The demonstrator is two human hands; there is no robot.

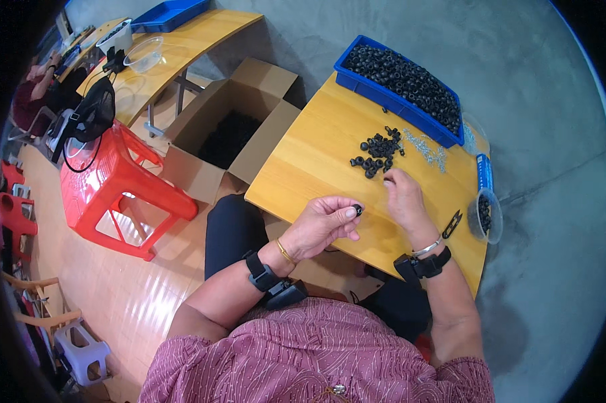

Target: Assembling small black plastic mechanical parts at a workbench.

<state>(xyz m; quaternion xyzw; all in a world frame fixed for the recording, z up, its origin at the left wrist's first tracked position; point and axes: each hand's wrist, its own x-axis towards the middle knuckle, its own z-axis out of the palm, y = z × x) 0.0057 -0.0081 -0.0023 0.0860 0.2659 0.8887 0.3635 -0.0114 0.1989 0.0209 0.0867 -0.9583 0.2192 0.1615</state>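
Note:
My left hand (324, 225) pinches a small round black part (358, 209) between thumb and forefinger, just off the table's near edge. My right hand (405, 201) is over the yellow table (303, 164), its fingertips pressed together at the near side of a loose pile of small black round parts (381, 145). What those fingertips hold, if anything, is too small to make out. Right of the pile lies a scatter of small silvery pieces (429, 152). Beside my right wrist is a small black tool that looks like thread snips (453, 224).
A blue tray (402, 95) heaped with black parts stands at the table's far end. Along the right edge are a clear tub (489, 216) and a blue tube-shaped item (484, 173). An open cardboard box (182, 164) and a red stool (91, 191) stand left; a person sits farther off.

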